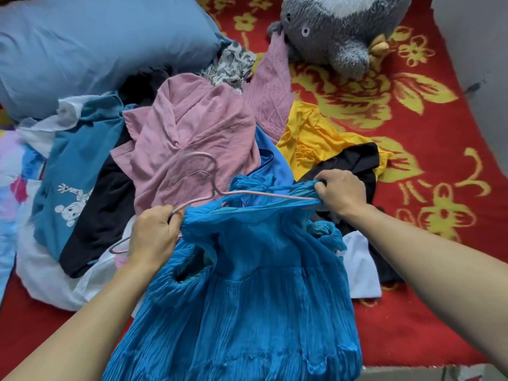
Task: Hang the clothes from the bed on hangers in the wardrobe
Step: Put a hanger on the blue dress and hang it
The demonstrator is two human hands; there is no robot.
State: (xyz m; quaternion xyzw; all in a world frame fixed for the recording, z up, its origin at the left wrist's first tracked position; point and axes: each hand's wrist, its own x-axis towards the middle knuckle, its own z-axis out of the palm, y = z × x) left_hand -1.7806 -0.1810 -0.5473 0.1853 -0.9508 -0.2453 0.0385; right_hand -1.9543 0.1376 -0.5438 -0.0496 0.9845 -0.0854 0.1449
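A crinkled blue dress (247,284) hangs in front of me over the bed. A thin pink wire hanger (198,174) lies across its neckline, hook pointing away over the clothes pile. My left hand (154,235) grips the hanger's left end together with the dress's left shoulder. My right hand (341,193) pinches the dress's right shoulder, stretched over the hanger's right end. Behind the dress lies a heap of clothes: a pink top (187,133), a yellow garment (310,136), a teal shirt with a cartoon print (77,166) and black pieces (351,163).
The bed is covered by a red blanket with yellow flowers (412,119). A blue pillow (96,45) lies at the back left. A grey plush toy (338,26) sits at the back. White cloth (360,268) lies right of the dress. A grey wall (478,37) borders the bed's right side.
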